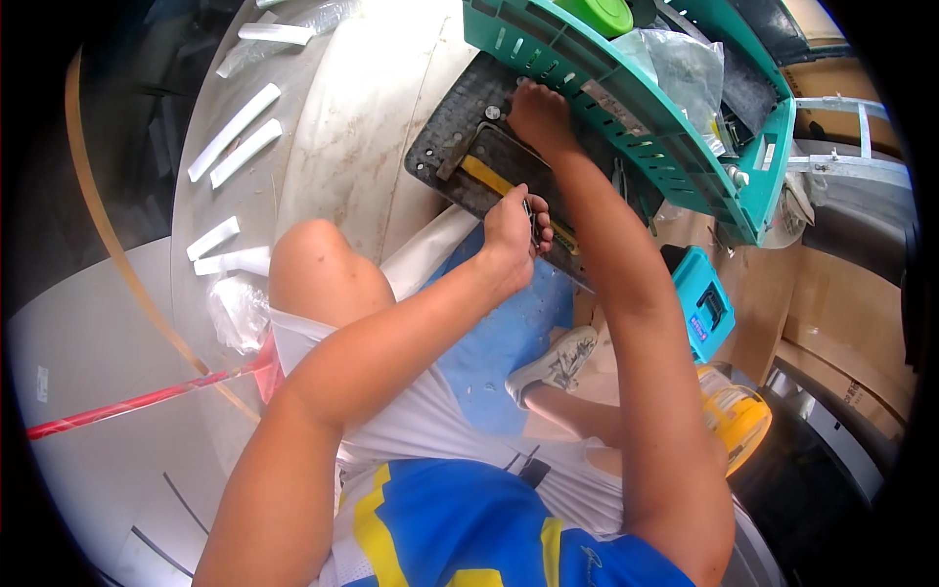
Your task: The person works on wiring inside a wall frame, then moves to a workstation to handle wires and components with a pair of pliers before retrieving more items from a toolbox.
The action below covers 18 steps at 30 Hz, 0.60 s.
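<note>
My left hand [511,235] is curled round a small dark metal object [531,223], which I cannot make out, just over a black perforated tray [435,147]. My right hand [538,114] is closed at the tray's far side, close to the teal crate [602,88]; whatever its fingers hold is hidden. A yellow strip [484,176] lies along the dark surface of the tray and runs under my left hand. A small round metal piece [492,112] sits on the tray left of my right hand.
The crate holds plastic bags [675,68] and a green round item [597,13]. A turquoise case [699,303], yellow container [734,421] and cardboard [836,313] are at right. Several white pieces [235,127] and a red bar [137,399] are at left.
</note>
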Available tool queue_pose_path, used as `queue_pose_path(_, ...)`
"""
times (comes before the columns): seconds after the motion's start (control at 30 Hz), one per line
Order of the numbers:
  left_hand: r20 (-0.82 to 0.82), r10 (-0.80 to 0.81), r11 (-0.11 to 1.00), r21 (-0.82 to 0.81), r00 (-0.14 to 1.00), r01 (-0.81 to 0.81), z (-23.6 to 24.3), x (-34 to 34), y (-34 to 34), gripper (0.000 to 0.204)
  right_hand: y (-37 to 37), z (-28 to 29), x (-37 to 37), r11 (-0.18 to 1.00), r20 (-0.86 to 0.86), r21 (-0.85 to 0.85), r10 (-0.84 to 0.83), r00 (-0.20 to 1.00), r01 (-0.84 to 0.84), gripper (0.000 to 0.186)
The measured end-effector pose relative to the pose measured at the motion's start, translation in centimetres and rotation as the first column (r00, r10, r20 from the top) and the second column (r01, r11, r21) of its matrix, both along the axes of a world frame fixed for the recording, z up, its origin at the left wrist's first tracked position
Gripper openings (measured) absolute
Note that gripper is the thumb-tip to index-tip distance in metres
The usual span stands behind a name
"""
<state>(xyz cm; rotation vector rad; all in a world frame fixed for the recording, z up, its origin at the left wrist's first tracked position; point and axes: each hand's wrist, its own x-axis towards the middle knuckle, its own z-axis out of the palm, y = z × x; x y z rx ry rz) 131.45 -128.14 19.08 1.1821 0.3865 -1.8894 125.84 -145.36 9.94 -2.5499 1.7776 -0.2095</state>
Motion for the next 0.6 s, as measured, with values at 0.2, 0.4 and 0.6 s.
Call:
queue_pose_path(0.2,-0.061,-0.001,1.0,-0.011,0.998,0.0,-0.9,0.1,-0.5,0.03,1.9,1.3,-4.7,0.972,0.082,0.233,0.014,0.997,-0.033,0.025)
queue_pose_path(0.4,-0.059,-0.019,1.0,-0.021,0.998,0.018,-1.3,0.3,-0.1,0.031,7.6,7.7,-7.9,0.874,0.418,0.486,-0.256,0.872,0.023,0.034)
queue_pose_path(0.6,-0.103,0.047,0.999,0.002,0.994,-0.047,-0.3,-0.8,-0.5,0.03,14.2,13.1,-8.5,0.846,0.62,0.513,-0.25,0.744,-0.144,0.02)
